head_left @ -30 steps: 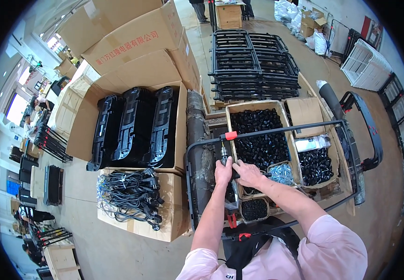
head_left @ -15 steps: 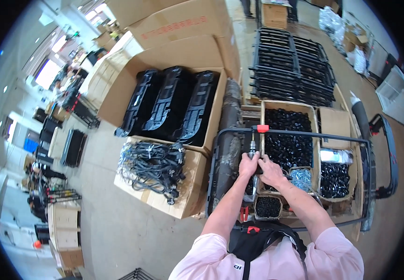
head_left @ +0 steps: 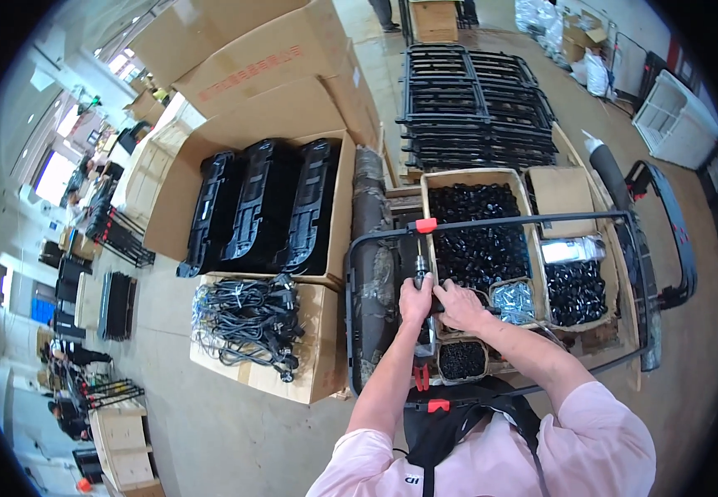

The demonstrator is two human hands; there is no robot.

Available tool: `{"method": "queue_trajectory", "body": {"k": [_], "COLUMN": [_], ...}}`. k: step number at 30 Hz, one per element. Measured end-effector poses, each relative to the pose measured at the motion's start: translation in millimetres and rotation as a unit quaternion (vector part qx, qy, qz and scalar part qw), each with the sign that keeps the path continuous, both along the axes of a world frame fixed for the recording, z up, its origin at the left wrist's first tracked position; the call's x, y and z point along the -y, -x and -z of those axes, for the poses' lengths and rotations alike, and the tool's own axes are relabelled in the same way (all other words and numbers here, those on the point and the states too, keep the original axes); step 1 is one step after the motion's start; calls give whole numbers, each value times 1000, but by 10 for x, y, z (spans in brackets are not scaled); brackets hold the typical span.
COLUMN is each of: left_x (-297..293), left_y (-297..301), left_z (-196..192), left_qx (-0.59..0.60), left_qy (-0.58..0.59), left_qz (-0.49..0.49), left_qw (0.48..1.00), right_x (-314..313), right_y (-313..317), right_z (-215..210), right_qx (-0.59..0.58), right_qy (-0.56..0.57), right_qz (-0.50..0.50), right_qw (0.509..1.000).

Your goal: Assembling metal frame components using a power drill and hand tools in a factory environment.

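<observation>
A power screwdriver [head_left: 421,267] with a silvery chuck and a long bit points away from me. My left hand [head_left: 414,303] is closed round its body. My right hand [head_left: 456,306] is closed at the tool's right side, its fingers partly hidden. The bit ends close to a red plastic piece [head_left: 427,225] on the far bar of a black tubular frame [head_left: 533,220]. This frame lies across the work area and surrounds both forearms. A second red piece [head_left: 437,406] sits on its near bar, against my body.
Under the frame are a box of black plastic parts [head_left: 475,224], silver screws [head_left: 512,300] and small black screws [head_left: 462,360]. Left stand a carton of black housings [head_left: 263,207] and bundled cables [head_left: 247,319]. Black racks [head_left: 479,108] are stacked behind. Red-handled pliers [head_left: 421,378] lie nearby.
The whole view has shifted, so the surroundings appear farther left. Both hands stay on the power screwdriver, and its bit remains near the far red piece.
</observation>
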State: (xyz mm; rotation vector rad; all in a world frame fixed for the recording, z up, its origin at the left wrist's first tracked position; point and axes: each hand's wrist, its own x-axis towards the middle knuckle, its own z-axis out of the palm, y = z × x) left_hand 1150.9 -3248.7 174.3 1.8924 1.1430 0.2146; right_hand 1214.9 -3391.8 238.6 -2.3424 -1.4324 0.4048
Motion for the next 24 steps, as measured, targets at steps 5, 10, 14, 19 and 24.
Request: {"method": "queue_trajectory", "body": {"k": [5,10,14,19,24], "left_x": [154,202,202,188,171], "left_y": [-188,-243,-258,-303,-357], "left_z": [-26,22,37,58,59], "left_qx": [6,4,3,1,-19], "left_qy": [-23,-60,-78,-85,-81], "left_qz": [8,-1,11,19,28], "left_qw": [1000,998,997,996,996], "right_x": [121,156,178,180,178], "right_y": [-188,-277,-321,-369,-405], "right_z": [-5,99,102,152,214], "right_qx": [8,10,3,-10,-22], "right_qy": [23,8,5,5,-7], "right_qz": [18,5,3,4,11], "right_qw": [1000,1000,1000,1000,1000]}}
